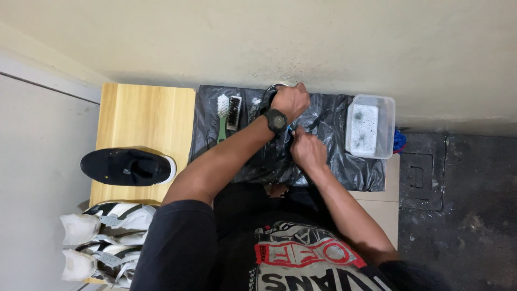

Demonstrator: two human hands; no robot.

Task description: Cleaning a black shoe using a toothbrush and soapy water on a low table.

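Left hand (290, 101) clamped on dark shoe (269, 108), far on black sheet (328, 140). I see right hand (308, 149) curled near it, blue item in fist, unclear. Brushes (228, 113) left, tub (370, 126) right.

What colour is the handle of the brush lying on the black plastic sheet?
Green, with white bristles; the brush shows in the head view.

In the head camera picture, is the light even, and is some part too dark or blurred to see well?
Head view: soft, even light on the wall and wooden board; the black plastic sheet glints faintly; the dark shoe under the left hand and right hand merges into it, so its details are lost; edges bend slightly.
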